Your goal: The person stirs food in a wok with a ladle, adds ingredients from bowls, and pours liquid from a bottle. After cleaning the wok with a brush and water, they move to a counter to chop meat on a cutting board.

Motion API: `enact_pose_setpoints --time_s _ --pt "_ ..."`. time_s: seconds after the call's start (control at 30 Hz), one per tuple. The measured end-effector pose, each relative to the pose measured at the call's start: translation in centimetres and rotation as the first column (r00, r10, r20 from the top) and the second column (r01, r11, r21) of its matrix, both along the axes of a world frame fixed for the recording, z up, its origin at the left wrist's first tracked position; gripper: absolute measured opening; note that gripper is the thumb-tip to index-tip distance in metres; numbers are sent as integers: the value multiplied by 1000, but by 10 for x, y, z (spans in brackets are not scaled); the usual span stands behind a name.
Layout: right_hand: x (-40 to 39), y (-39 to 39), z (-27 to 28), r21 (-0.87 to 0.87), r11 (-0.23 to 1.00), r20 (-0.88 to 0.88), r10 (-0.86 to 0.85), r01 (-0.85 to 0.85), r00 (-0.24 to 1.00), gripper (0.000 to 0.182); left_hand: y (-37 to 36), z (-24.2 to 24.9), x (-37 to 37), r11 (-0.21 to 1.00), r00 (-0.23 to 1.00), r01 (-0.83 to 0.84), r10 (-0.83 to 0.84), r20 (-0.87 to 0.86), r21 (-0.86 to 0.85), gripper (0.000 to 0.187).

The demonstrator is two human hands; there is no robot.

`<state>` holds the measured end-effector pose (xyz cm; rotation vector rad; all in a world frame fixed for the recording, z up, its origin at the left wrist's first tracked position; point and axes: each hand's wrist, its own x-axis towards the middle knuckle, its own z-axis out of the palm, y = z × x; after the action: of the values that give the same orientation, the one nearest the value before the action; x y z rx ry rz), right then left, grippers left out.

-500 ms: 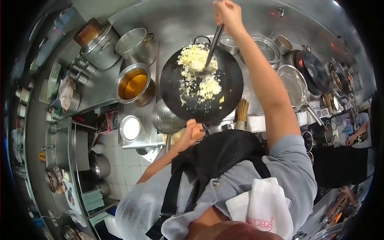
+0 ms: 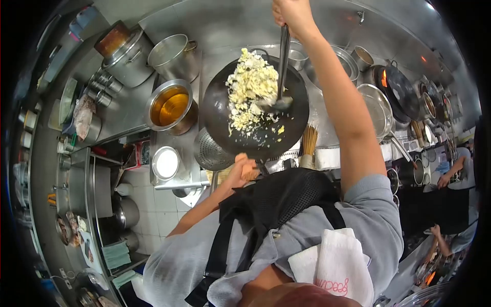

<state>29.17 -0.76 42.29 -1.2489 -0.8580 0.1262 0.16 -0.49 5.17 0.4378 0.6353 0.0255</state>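
Observation:
My right hand (image 2: 294, 14) is closed around the long handle of a ladle (image 2: 284, 64). The ladle's bowl is down inside a black wok (image 2: 217, 110), just right of a loose heap of white rice and yellow egg (image 2: 250, 84). Some grains are scattered across the wok's near side. Close to my body, my left hand (image 2: 245, 168) is wrapped round the wok's near handle, most of which the fingers cover. A perforated strainer (image 2: 212, 153) lies beside the wok on the left, near my left wrist.
Left of the wok stand a pot of amber liquid (image 2: 171, 108), a tall steel pot (image 2: 171, 56) and a small white-filled container (image 2: 165, 162). A bamboo brush (image 2: 309, 146) and a mesh strainer (image 2: 376, 110) are to the right. Flame (image 2: 384, 78) shows by another wok (image 2: 404, 94); co-workers' arms appear far right.
The ladle's bowl has moved right and nearer to me, its handle now steeper. The rice and egg have shifted into one larger heap. The wok has moved slightly left with my left hand.

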Motion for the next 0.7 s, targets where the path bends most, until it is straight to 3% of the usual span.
enact_pose_setpoints --time_s 0.07,0.13,0.2,0.27,0.33,0.4,0.43,0.47,0.53,0.6,0.7 --pt "-11 18 -23 27 1000 47 2 -4 999 32 18 -10 35 998 985 -71 69 157 2 11" --pt "8 46 -96 83 994 143 -81 70 986 34 37 7 78 995 994 -87 91 63 -57 9" --pt "40 45 -135 134 981 96 -155 142 983 30 32 6 65 995 991 -93 96 97 -39 11" --pt "46 19 -99 158 983 -26 -88 91 996 32 17 10 38 992 985 -125 125 122 -7 15" --pt "45 0 -43 190 979 -167 107 -75 980 30 11 -12 5 1000 1000 8 -7 23 -28 13" --pt "30 3 -15 89 996 -118 27 -17 993 29 13 -8 14 1000 997 -4 5 72 -11 11" --pt "18 8 -19 64 998 -57 -21 24 998 29 16 -6 17 1000 993 -21 20 115 1 11" --pt "5 15 -28 35 997 1 -65 65 998 29 39 -34 41 958 946 186 -114 305 -219 11" --pt "2 41 -95 117 993 18 -27 24 999 30 37 16 81 997 994 -78 78 73 3 13" --pt "35 47 -138 207 973 109 -129 105 986 29 24 2 66 997 990 -77 78 119 -17 13" --pt "46 7 -71 236 971 -82 68 -47 994 27 -2 -1 20 999 964 -45 50 261 -26 7"
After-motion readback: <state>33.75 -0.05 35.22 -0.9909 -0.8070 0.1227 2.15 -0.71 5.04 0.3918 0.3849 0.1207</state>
